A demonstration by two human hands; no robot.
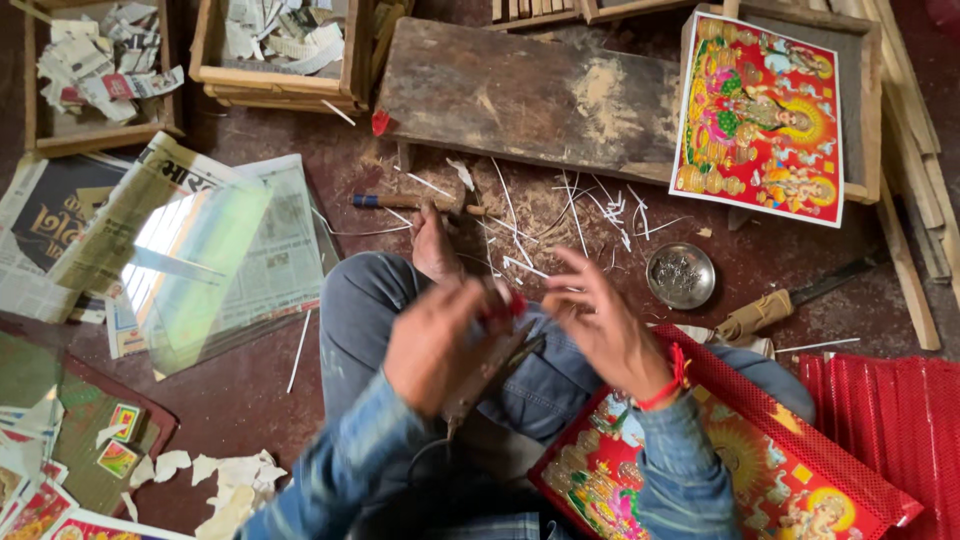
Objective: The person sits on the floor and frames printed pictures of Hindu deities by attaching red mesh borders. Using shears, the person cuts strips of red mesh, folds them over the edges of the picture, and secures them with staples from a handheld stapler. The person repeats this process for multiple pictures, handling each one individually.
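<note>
1. At nine o'clock from your hands, a glass sheet (200, 270) lies on newspapers (270, 240). Bump it and it could crack.
2. Your left hand (435, 345) is closed around a worn tool (490, 370), over your lap.
3. Your right hand (600, 325) is spread open, just at three o'clock from the tool; it is blurry. A slip could hurt those fingers.
4. The red framed picture (740, 470) leans on your knee at five o'clock and could slide off.

Worn wooden bench (520, 95), colourful religious print (762, 118) leaning in a wooden frame, small round metal dish (680, 275) on the floor, sheet of glass (200, 270) over newspapers (60, 230) — wooden boxes of paper scraps (100, 70), wood shavings (560, 215), red mesh (890, 420) at right.
</note>
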